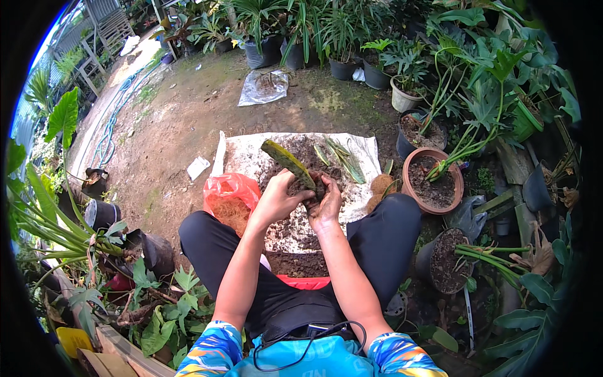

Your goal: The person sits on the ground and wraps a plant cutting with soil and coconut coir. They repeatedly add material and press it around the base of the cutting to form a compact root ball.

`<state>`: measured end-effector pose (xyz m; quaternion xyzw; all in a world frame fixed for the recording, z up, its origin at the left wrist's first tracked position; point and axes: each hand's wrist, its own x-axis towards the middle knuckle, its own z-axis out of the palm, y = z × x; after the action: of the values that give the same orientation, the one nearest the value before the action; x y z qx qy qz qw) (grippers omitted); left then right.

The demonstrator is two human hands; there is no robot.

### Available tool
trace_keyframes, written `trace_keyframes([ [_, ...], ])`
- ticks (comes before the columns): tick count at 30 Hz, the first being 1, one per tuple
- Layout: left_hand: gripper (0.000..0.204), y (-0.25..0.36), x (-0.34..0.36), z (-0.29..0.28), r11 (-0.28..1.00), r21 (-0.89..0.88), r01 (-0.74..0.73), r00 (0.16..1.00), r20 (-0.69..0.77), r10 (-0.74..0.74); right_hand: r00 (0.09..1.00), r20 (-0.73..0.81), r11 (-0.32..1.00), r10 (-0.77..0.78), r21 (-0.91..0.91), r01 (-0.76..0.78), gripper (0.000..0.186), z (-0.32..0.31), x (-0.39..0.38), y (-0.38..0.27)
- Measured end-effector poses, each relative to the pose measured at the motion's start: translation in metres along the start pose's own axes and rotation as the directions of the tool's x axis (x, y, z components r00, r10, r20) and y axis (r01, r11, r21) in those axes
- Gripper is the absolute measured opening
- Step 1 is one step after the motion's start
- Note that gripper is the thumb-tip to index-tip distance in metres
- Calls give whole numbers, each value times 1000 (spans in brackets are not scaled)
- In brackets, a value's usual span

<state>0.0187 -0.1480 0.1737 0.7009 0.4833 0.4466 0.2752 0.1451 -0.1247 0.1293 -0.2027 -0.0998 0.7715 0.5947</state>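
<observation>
I sit on the ground with knees spread. Both hands meet in front of me around the root end of a long green plant cutting (286, 161) that points up and left. My left hand (276, 198) grips its lower stem from the left. My right hand (325, 202) cups the dark, soil-covered root clump from the right. Below my hands lies a white sack sheet (242, 154) spread with dark soil and several more green cuttings (342, 158). A red tray edge (306, 283) with soil sits between my thighs.
An orange-red plastic bag of coconut fibre (227, 196) lies at my left knee. A terracotta pot with soil (433, 179) and other potted plants (447, 261) stand to the right. Black pots (100, 213) and leafy plants crowd the left. A clear plastic bag (264, 87) lies on bare dirt beyond.
</observation>
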Motion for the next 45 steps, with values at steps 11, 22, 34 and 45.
trace_keyframes([
  [11, 28, -2, 0, 28, 981, 193, -30, 980, -189, 67, 905, -117, 856, -409, -393, 336, 36, -6, 8, 11],
  [22, 28, 5, 0, 28, 998, 57, -41, 990, -136, 49, 916, -99, 870, -389, -365, 331, 55, -7, 15, 9],
  [34, 27, 11, -1, 19, 875, -472, 106, 927, -272, -259, 992, -57, 977, -115, -185, 103, 27, 0, 2, 7],
  [45, 23, 22, -6, 47, 985, -143, 101, 968, -216, -130, 890, -365, 961, -274, -84, 262, 48, -13, 12, 1],
])
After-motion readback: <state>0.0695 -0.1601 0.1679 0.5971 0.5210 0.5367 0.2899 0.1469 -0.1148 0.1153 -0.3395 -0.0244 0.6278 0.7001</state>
